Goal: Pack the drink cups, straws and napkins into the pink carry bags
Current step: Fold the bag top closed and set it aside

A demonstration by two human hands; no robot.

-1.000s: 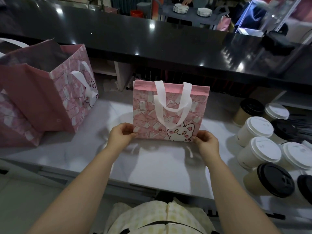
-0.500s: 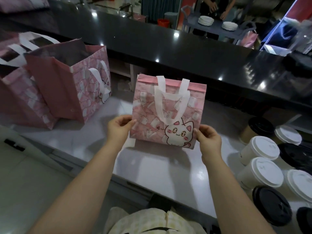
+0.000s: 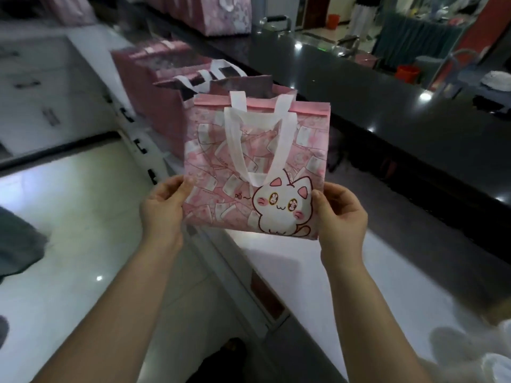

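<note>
Between the fingers (image 3: pixel 183 187) of both hands, over the white table (image 3: pixel 304 272), sits the pink carry bag (image 3: pixel 257 161): folded flat, upright, mouth up, handles flopped down the front. Left hand (image 3: pixel 163 211) pinches its lower left edge, right hand (image 3: pixel 341 219) the lower right. Beyond the fingers stand open pink bags (image 3: pixel 166 106), contents hidden.

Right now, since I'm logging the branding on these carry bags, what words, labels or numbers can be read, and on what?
"喵~" (small, probably): printed just left of the cat on the flat pink bag that the left hand and right hand pinch by its sides.
Marks in the cat's eyes: too blurred to read.
Pale slips in the bag's pattern: too small to read.
On the pink bags behind: blurred, nothing legible.
</note>
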